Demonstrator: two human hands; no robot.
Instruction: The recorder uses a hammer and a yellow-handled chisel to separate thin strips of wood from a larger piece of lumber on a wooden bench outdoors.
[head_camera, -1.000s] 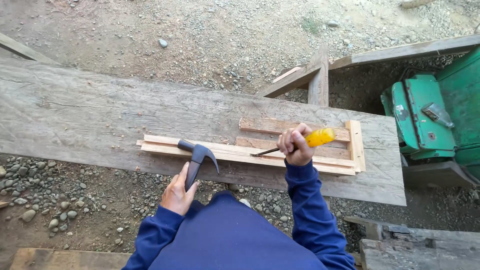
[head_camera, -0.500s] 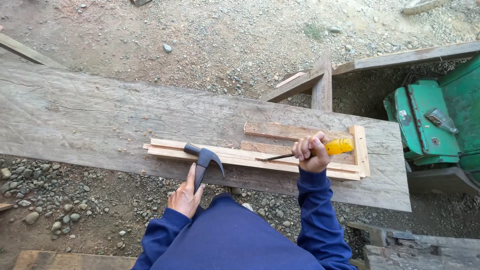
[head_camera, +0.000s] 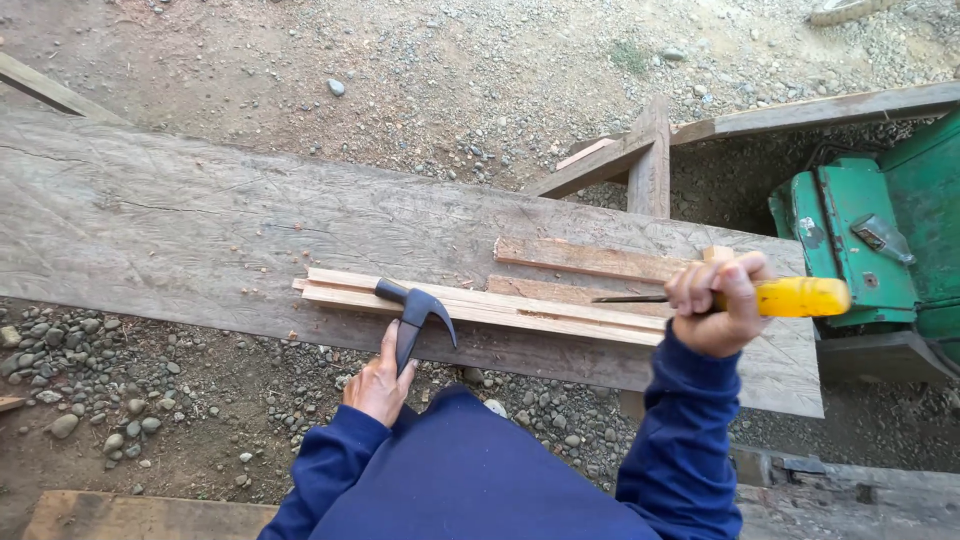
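My weathered plank tabletop (head_camera: 200, 250) spans gravel ground (head_camera: 450, 80); pale wood strips (head_camera: 520, 308) lie along its near edge, my hammer's head (head_camera: 415, 303) resting on them.

plank (head_camera: 200, 250): rough grey weathered wood | hammer (head_camera: 415, 310): matt dark metal | chisel handle (head_camera: 800, 297): glossy yellow plastic

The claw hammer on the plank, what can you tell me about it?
The claw hammer is dark, nearly black, and looks like one piece of metal. Its head lies on the pale wooden strips atop the wide grey plank, striking face to the left, curved claw sweeping right and down. The handle runs back over the plank's near edge into the left hand, whose index finger stretches along it. The hammer rests flat, not raised.
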